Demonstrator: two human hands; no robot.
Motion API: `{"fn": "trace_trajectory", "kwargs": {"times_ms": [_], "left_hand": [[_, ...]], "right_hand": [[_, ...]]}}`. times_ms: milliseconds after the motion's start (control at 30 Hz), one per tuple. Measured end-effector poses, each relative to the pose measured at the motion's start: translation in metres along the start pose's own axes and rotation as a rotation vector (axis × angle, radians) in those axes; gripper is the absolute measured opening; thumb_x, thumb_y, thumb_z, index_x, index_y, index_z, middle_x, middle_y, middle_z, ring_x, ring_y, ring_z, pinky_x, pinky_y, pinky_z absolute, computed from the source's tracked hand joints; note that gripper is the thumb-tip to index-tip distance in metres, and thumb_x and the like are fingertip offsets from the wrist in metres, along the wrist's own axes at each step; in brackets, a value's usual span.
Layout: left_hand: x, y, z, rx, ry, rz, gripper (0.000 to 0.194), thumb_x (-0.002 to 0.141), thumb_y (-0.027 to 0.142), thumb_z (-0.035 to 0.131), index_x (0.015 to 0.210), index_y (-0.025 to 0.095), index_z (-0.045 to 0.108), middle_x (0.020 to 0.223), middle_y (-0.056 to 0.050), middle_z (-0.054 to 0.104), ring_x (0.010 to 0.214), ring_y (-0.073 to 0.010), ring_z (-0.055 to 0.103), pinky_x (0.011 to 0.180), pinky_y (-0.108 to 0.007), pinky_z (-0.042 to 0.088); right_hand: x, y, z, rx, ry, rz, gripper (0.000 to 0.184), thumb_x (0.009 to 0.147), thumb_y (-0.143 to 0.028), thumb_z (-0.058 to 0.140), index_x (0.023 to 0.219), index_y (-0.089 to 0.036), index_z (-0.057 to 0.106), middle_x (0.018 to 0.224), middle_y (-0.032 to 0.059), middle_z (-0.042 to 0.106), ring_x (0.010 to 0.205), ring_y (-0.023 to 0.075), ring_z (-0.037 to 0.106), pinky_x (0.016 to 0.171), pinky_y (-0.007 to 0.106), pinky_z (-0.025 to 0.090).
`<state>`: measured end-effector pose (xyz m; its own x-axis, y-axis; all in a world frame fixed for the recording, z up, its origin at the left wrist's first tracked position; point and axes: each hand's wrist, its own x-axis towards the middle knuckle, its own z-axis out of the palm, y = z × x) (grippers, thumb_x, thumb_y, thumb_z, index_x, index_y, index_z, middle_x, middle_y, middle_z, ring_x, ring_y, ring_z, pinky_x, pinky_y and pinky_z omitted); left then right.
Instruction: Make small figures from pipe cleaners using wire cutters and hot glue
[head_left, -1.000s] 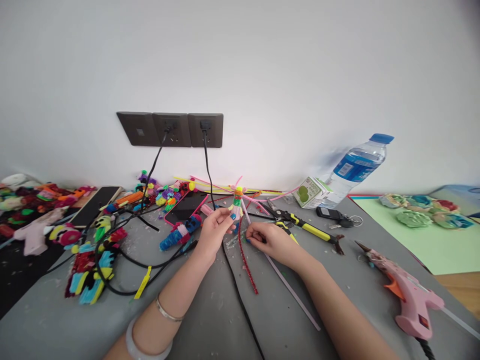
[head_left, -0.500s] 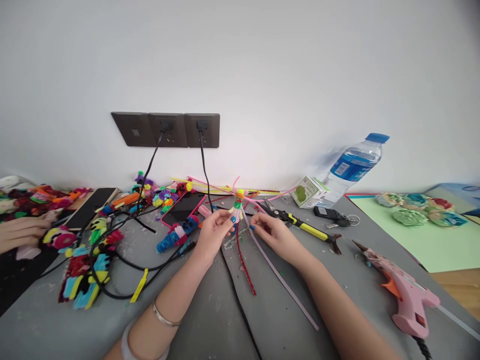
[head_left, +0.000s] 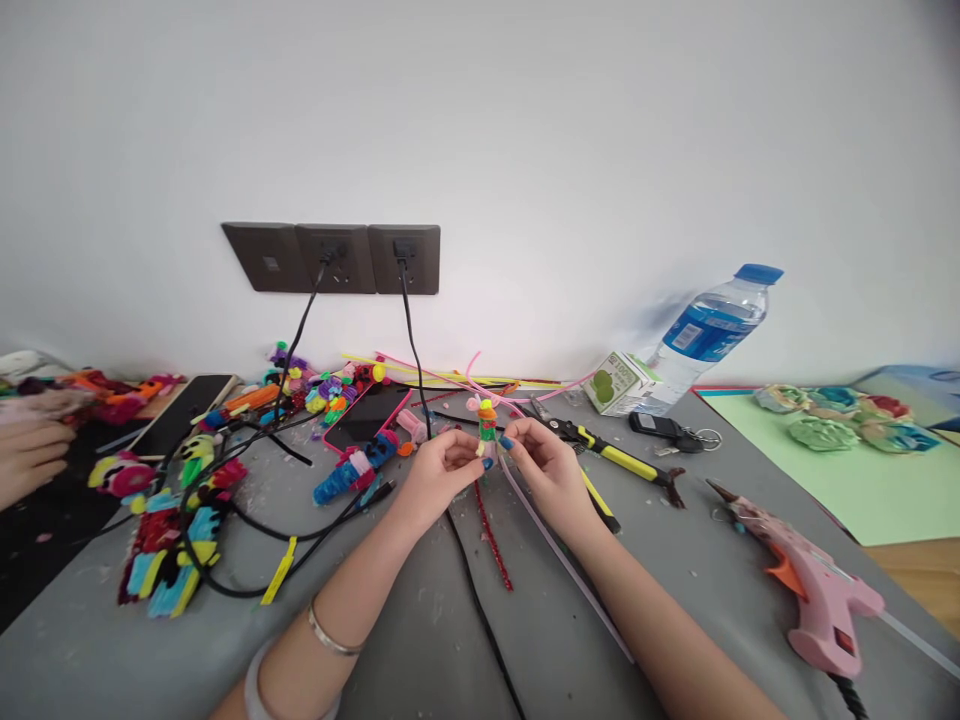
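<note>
My left hand (head_left: 431, 475) pinches a small pipe-cleaner figure (head_left: 487, 425) with an orange and yellow head and a green body, held upright above the grey table (head_left: 420, 640). My right hand (head_left: 547, 470) meets it from the right, fingers closed on the figure's lower part, where a long lilac pipe cleaner (head_left: 559, 560) trails back toward me. A red glittery pipe cleaner (head_left: 491, 535) lies on the table under my hands.
Yellow-handled pliers (head_left: 607, 458) lie right of my hands, a pink glue gun (head_left: 814, 590) at the near right. A water bottle (head_left: 701, 335), a small carton (head_left: 619, 383), keys (head_left: 671, 430), a phone (head_left: 367, 415), black cables (head_left: 240, 520) and several pipe-cleaner figures (head_left: 176, 530) crowd the table. Another person's hand (head_left: 26, 455) rests far left.
My right hand rose from the table and came left to the figure with the lilac pipe cleaner. Both hands now hold the figure together. Another person's hand appeared at the far left.
</note>
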<state>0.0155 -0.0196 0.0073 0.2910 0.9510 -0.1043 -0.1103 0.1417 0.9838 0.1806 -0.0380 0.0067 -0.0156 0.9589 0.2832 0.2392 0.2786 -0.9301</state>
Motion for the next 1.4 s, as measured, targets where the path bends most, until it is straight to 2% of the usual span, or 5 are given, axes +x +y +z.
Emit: {"fn": "trace_trajectory", "kwargs": {"times_ms": [567, 1400], "left_hand": [[-0.0022, 0.0034, 0.0033, 0.046, -0.012, 0.019, 0.018, 0.066, 0.022, 0.076, 0.077, 0.016, 0.064, 0.076, -0.002, 0.067, 0.073, -0.0156, 0.063, 0.068, -0.025, 0.047], [-0.0011, 0.0004, 0.0014, 0.086, -0.047, 0.064, 0.017, 0.068, 0.021, 0.073, 0.080, 0.016, 0.062, 0.077, -0.001, 0.067, 0.075, -0.0147, 0.064, 0.072, -0.025, 0.049]], "right_hand": [[-0.0015, 0.0004, 0.0012, -0.059, 0.022, -0.015, 0.014, 0.089, -0.032, 0.054, 0.084, -0.020, 0.059, 0.068, 0.0000, 0.055, 0.061, 0.0144, 0.045, 0.058, 0.026, 0.038], [-0.0019, -0.0039, 0.0034, -0.037, 0.085, -0.029, 0.008, 0.084, -0.026, 0.058, 0.079, -0.020, 0.060, 0.063, -0.0030, 0.049, 0.057, 0.0124, 0.042, 0.055, 0.025, 0.037]]}}
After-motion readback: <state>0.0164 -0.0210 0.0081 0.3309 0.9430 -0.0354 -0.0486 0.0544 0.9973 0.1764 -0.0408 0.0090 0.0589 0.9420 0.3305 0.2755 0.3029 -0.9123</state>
